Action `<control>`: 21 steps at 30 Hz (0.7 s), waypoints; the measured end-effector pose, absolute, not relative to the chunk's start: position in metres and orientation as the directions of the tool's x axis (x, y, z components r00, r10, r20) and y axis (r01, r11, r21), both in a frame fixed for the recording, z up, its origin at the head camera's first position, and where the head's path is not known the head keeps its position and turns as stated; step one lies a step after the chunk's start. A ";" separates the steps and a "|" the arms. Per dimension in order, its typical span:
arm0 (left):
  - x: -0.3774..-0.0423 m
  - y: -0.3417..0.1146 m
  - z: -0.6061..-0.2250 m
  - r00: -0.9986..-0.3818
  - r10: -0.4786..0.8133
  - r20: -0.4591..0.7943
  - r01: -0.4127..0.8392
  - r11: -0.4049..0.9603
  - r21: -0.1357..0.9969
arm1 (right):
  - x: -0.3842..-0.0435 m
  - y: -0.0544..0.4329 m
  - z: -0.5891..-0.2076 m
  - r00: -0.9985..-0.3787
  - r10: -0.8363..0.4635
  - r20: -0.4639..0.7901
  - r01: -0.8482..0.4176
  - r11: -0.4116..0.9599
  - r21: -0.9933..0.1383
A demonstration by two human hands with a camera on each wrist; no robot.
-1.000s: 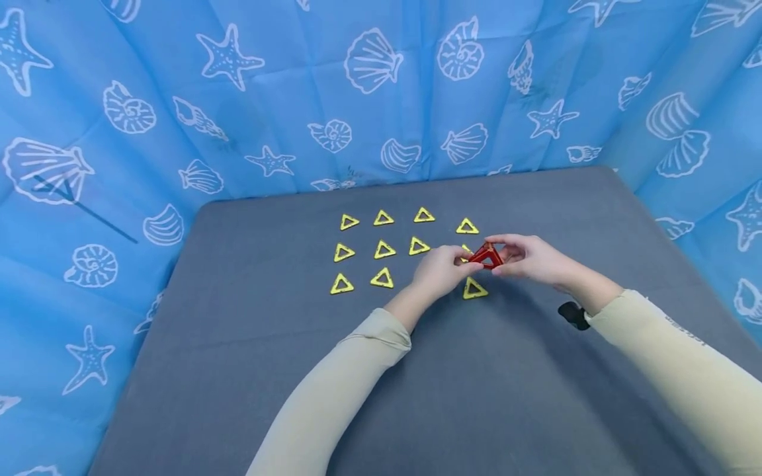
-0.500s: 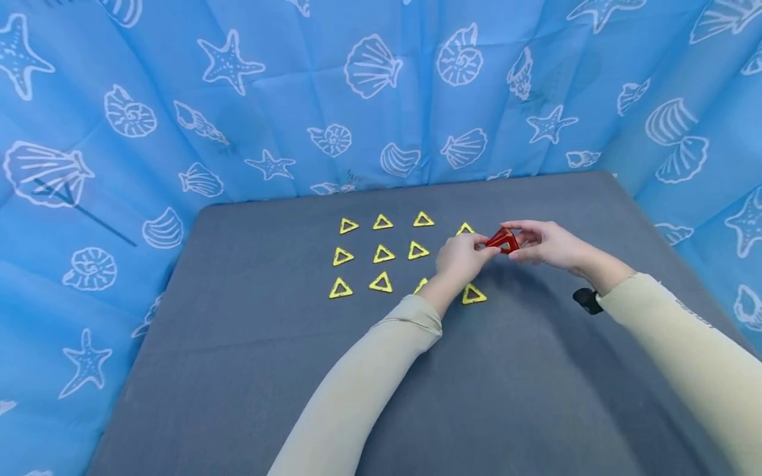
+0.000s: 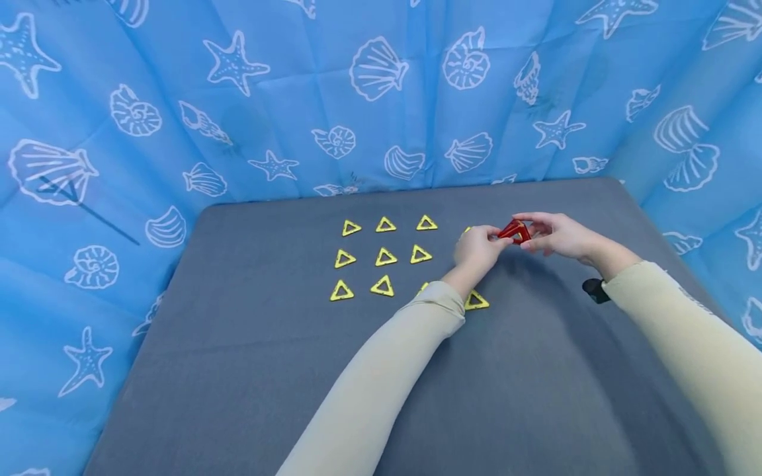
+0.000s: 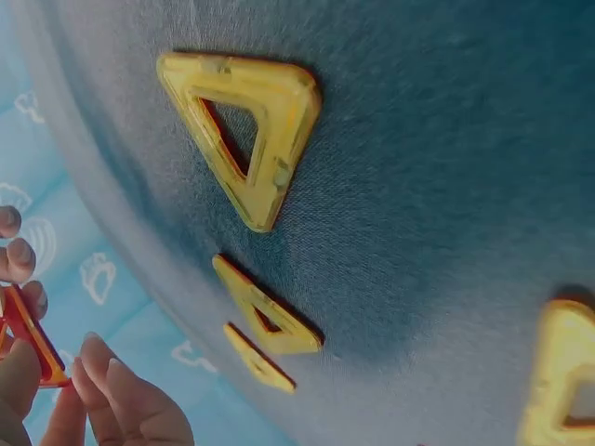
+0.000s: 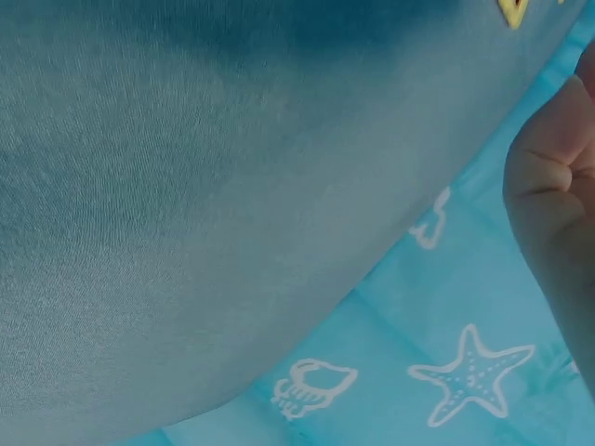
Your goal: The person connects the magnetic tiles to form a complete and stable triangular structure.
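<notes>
- The red shape (image 3: 514,230) is right of the middle of the head view, pinched between both hands. It has open triangle sides.
- The left hand (image 3: 477,250) pinches its left side with the thumb and fingers.
- The right hand (image 3: 558,236) pinches its right side the same way.
- In the left wrist view, the red shape is at the lower left edge, with fingers on both sides of it.
- In the right wrist view, only part of a hand shows at the right edge (I can't tell from there what it grips).
- Yellow triangles (image 3: 382,291) with holes lie flat on the gray table (image 3: 238,396). Nine make three rows of three in the middle of the head view.
- More yellow ones peek out around the left hand and wrist, partly covered.
- Both arms have pale sleeves (image 3: 381,370), coming in from the bottom and the lower right.
- A small black thing (image 3: 595,289) is by the right cuff.
- Across the top and sides is a blue curtain (image 3: 286,79) with white shells and starfish.
</notes>
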State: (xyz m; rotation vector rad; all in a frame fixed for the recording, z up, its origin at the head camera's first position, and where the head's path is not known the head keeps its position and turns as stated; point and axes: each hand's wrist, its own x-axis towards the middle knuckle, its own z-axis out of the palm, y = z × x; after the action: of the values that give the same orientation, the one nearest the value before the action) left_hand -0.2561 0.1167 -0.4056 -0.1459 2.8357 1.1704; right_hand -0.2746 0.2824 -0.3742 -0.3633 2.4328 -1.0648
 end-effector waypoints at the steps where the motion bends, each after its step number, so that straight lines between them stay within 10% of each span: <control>1: -0.258 0.119 -0.407 -0.993 -0.062 -0.099 -0.114 0.700 0.705 | -0.276 0.285 -0.375 -0.861 -0.408 -0.304 -0.053 0.667 -0.743; 21: -0.287 0.137 -0.407 -0.955 -0.205 -0.214 -0.288 0.468 0.836 | -0.313 0.294 -0.391 -0.878 -0.361 -0.315 0.020 0.628 -0.778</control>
State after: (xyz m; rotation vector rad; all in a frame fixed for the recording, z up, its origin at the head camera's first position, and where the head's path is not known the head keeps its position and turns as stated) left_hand -0.2873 0.1369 -0.4072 -0.4402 2.6192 1.5157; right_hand -0.3135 0.2936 -0.3906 -0.2689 2.4061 -1.1571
